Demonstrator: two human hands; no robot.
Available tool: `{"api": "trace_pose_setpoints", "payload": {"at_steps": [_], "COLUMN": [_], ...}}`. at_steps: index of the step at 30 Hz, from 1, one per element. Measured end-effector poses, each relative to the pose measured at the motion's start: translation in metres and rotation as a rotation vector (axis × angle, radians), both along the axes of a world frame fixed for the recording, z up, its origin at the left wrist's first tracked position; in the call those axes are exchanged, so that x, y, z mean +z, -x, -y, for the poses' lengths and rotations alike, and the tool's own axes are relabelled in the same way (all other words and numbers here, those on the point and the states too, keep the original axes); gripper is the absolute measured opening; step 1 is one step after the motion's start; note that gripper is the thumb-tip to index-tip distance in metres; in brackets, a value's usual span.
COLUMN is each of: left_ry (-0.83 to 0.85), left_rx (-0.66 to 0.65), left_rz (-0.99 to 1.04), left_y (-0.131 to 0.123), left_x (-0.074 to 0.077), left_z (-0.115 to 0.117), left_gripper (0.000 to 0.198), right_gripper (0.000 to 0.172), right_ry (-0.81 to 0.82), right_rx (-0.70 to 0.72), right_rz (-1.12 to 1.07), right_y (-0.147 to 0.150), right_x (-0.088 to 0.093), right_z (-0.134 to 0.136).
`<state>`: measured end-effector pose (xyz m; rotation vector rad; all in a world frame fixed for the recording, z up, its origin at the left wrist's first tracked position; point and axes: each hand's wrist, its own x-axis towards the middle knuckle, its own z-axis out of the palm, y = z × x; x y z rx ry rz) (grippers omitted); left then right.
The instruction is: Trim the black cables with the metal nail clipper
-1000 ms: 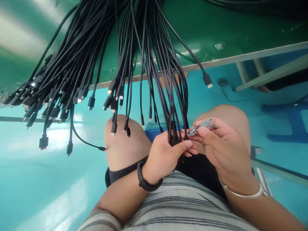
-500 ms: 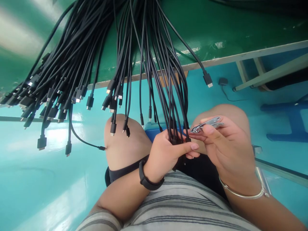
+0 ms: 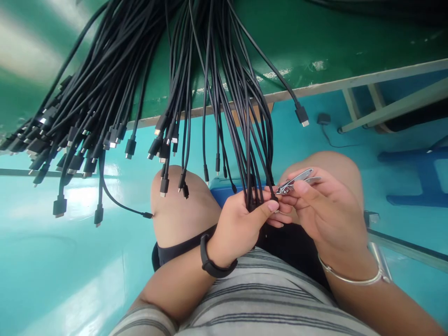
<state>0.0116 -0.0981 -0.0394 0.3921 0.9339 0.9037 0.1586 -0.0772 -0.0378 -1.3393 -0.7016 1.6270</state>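
Observation:
My left hand (image 3: pixel 241 224) is closed around the lower ends of a bundle of black cables (image 3: pixel 250 140) that hangs over the table edge. Its thumb presses on one black connector (image 3: pixel 274 204). In my right hand (image 3: pixel 324 210) is a silver nail clipper (image 3: pixel 296 182), pinched between thumb and fingers, its jaws close beside that connector. Both hands meet above my lap, with fingertips near each other. Most connectors in the left hand are hidden by the palm and fingers.
More black cables (image 3: pixel 115 60) with connectors hang at the left over the green table (image 3: pixel 297 42). One loose cable end (image 3: pixel 301 115) dangles right of centre. On the floor lies a black adapter (image 3: pixel 324 118); a blue stool (image 3: pixel 425 175) stands at the right.
The clipper has tilted more steeply, its jaws now nearer the connector. My left thumb has shifted left onto the connector, and the held cables have moved slightly.

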Motion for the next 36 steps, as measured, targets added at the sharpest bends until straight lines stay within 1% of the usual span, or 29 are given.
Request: {"api": "trace_pose_setpoints", "payload": {"at_steps": [8,13,17,19,21,23,25,27,28,31,33,35,36], "left_ry": [0.019,0.024,0.036,0.042,0.051,0.056,0.042,0.005,-0.012,-0.033,-0.023,0.003,0.023], "left_rx": [0.005,-0.003,-0.021,-0.032,-0.041,-0.051,-0.087,-0.150,-0.181,-0.239,-0.255,-0.256,-0.250], "left_rz": [-0.005,0.005,0.008,0.003,-0.008,-0.028,-0.047,-0.055,-0.044,-0.016,-0.010,-0.004,0.003], "left_y": [0.001,0.001,0.002,0.002,0.001,0.001,0.003,0.007,0.009,0.017,0.019,0.019,0.018], "left_x": [-0.001,0.002,0.003,0.003,0.002,0.000,0.000,0.001,0.002,0.004,0.003,0.002,0.001], "left_z": [-0.001,-0.001,-0.002,-0.003,-0.003,-0.004,-0.004,-0.004,-0.003,-0.003,-0.003,-0.004,-0.004], "left_gripper": [0.023,0.020,0.020,0.021,0.023,0.025,0.025,0.025,0.026,0.037,0.037,0.028,0.025], "right_gripper": [0.017,0.013,0.010,0.011,0.011,0.009,0.008,0.008,0.007,0.006,0.008,0.012,0.012], "right_ry": [-0.051,-0.064,-0.038,-0.043,-0.064,-0.093,-0.124,-0.154,-0.180,-0.331,-0.432,-0.482,-0.490], "right_rx": [0.015,0.037,-0.028,-0.051,0.003,0.116,0.212,0.231,0.205,0.058,-0.002,-0.041,-0.059], "right_rz": [0.077,0.135,0.134,0.085,-0.010,-0.102,-0.123,-0.022,0.087,0.570,0.860,1.009,1.019], "right_y": [0.001,0.000,0.001,0.001,0.000,-0.001,-0.002,-0.003,-0.003,-0.007,-0.009,-0.010,-0.010], "right_x": [-0.003,-0.003,-0.003,-0.002,0.000,0.004,0.008,0.010,0.011,0.010,0.009,0.009,0.010], "right_z": [0.002,0.005,0.005,0.004,0.002,0.001,0.001,0.000,-0.001,-0.005,-0.008,-0.008,-0.008]}}
